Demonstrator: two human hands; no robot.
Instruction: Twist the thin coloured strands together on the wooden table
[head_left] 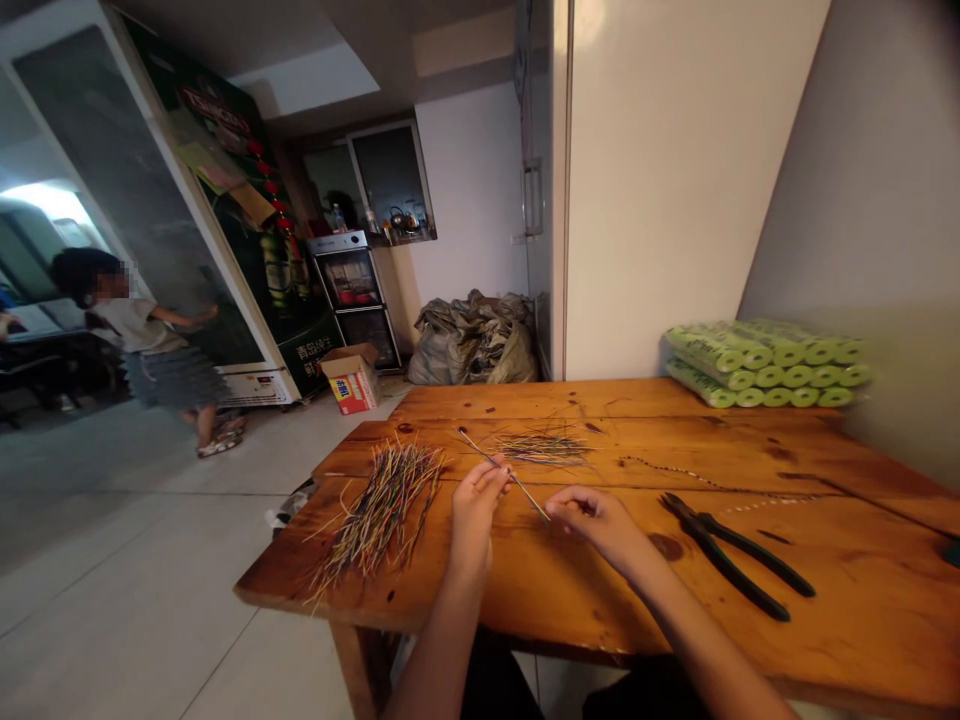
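Note:
My left hand pinches a thin insulated wire that slants across the wooden table. My right hand lies to its right, fingers curled near the wire's lower end; anything small inside them is hidden. Left of my hands spreads a large heap of multicoloured wire pieces. Farther back lies a smaller bundle of thin wires. A long, thin line of wire scraps runs across the wood, and black-handled pliers rest right of my right hand.
Stacked green rolls in plastic wrap stand on the table's far right. A person stands on the tiled floor at the left. A cardboard box and bulging sacks sit beyond the table's far end.

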